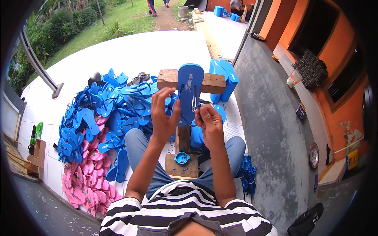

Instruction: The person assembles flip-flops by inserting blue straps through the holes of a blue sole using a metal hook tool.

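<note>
A blue flip-flop sole (190, 84) stands upright in front of me, before a wooden crosspiece (214, 82). A thin white loop (194, 103) shows against its lower right part. My left hand (163, 116) is at the sole's left edge with fingers spread; whether its thumb touches the sole is unclear. On the other side, my right hand (210, 122) is pinched closed beside the white loop. A small dark blue bit shows at its fingertips, too small to name. Below stands a wooden post (183, 137) on a base board (173, 169), which holds a small blue bowl (182, 158).
Heaped blue flip-flops (130, 94) and pink flip-flops (88, 173) lie on my left. Several blue soles (224, 80) stand behind the crosspiece. A blue bundle (247, 175) sits by my right knee. Beyond the tiles, a person's legs (151, 7) show on the path.
</note>
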### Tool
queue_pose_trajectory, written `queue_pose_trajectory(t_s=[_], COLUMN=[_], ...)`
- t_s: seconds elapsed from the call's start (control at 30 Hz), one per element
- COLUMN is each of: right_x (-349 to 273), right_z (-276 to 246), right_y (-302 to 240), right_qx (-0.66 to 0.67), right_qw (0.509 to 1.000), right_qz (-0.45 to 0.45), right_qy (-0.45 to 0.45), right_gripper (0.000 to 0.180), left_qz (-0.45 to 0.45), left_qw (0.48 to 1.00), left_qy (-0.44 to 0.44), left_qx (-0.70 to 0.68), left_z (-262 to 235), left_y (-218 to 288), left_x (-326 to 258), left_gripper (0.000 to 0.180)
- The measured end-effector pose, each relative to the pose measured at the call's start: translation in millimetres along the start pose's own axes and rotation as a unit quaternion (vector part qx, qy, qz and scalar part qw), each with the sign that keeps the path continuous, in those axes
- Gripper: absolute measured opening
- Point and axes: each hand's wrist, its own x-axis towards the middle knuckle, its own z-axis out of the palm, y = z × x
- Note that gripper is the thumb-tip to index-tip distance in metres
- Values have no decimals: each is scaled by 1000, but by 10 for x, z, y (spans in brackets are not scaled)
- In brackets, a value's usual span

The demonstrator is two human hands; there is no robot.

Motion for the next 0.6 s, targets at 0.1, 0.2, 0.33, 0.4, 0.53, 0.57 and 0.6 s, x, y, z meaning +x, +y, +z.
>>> queue_pose_trajectory(t_s=[0.1, 0.2, 0.33, 0.4, 0.53, 0.57, 0.6], right_x=[2, 11, 67, 81, 189, 246, 317], right_z=[-29, -25, -136, -174, -228, -253, -280], right_y=[14, -5, 25, 44, 111, 128, 143], right_qx=[-9, -19, -14, -14, -6, 7, 21], right_qw=[999, 999, 995, 994, 993, 993, 992], right_qz=[17, 29, 45, 58, 75, 77, 78], right_qy=[-31, -42, -86, -93, -88, -94, -100], right_gripper=[25, 25, 25, 26, 23, 24, 25], left_qz=[7, 98, -6, -78, -32, -33, -33], left_qw=[999, 983, 973, 958, 973, 974, 975], left_qy=[8, -66, -230, -257, -209, -207, -204], left_qx=[47, 139, 1, -100, -94, -90, -85], left_z=[35, 44, 80, 94, 157, 188, 200], left_y=[-32, -147, -138, -143, -256, -269, -276], left_x=[371, 633, 784, 797, 718, 720, 714], left_gripper=[29, 30, 34, 34, 31, 29, 28])
